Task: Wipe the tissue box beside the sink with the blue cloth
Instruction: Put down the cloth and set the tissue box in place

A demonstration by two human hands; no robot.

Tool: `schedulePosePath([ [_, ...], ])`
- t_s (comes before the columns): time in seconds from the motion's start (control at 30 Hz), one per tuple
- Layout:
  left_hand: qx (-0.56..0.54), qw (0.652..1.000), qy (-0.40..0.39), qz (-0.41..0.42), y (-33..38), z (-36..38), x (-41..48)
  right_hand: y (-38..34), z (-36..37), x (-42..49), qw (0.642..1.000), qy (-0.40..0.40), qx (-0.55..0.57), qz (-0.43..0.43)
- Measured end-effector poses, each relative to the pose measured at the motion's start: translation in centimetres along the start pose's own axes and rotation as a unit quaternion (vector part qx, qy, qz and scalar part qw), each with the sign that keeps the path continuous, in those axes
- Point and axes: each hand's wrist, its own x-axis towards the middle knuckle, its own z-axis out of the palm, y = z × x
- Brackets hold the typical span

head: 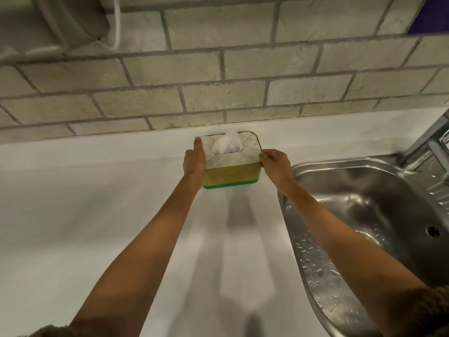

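The tissue box (230,175) has a pale faceted lid, a yellow-green body and a green base, with a white tissue (227,144) sticking out of the top. It stands on the white counter close to the brick wall, just left of the sink. My left hand (194,159) grips its left end, thumb lying along the lid's edge. My right hand (275,164) holds the right end, fingers curled at the lid's rim. No blue cloth is in view.
A wet steel sink (364,215) fills the right side, with a chrome tap (427,144) at its far corner. The white counter (97,203) stretches left and toward me. A grey brick wall (218,76) rises right behind the box.
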Motion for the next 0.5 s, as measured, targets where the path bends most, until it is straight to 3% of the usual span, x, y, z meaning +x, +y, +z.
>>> schedulePosePath([
  [0.5, 0.029, 0.999, -0.011, 0.008, -0.1, 0.3, 1.3, -0.2, 0.4, 0.6, 1.000, 0.001, -0.012, 0.021],
])
